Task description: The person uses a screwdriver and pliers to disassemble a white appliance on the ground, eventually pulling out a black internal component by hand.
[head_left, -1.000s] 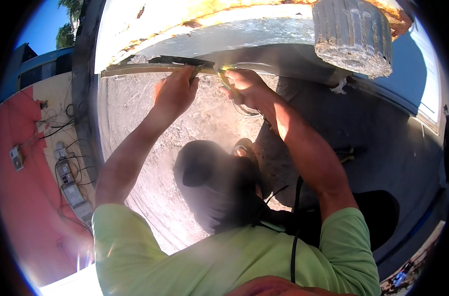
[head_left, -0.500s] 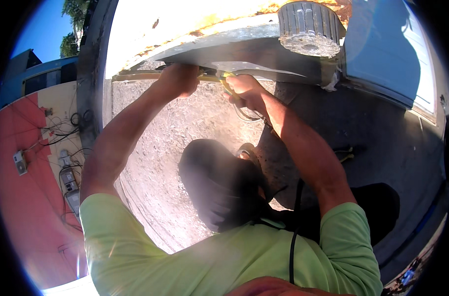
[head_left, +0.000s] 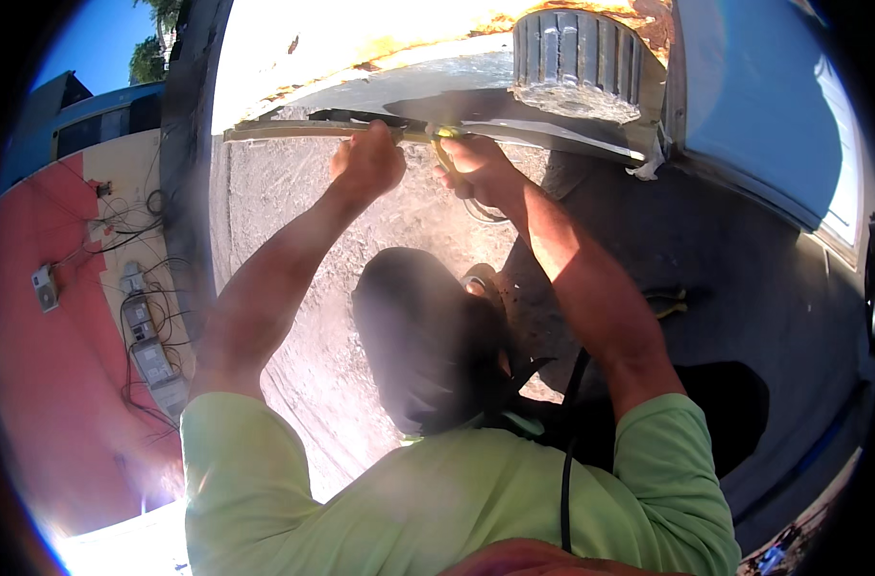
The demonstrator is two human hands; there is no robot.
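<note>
My left hand point(head_left: 367, 163) is closed against a long narrow strip point(head_left: 274, 132) under a rusty white metal body point(head_left: 341, 43); what its fingers grip is hidden. Just to its right, my right hand point(head_left: 476, 173) is wrapped round a yellow-handled hand tool point(head_left: 446, 140), apparently pliers, whose head is at the strip. A thin loop, perhaps cable, hangs below my right hand. A grey ribbed cylinder point(head_left: 572, 58) juts from the body above the hands.
My dark-clad knee point(head_left: 409, 336) and a foot are below, on rough concrete point(head_left: 274, 221). Another yellow-handled tool point(head_left: 670, 309) lies in shadow at right. A light blue panel point(head_left: 745, 106) stands upper right; a pink wall point(head_left: 53, 384) carries grey boxes point(head_left: 149, 357) and tangled cables at left.
My left hand has turned and shifted along the strip, closer to my right hand, which stays on the tool. The ribbed cylinder sits further left in the picture as the view shifts.
</note>
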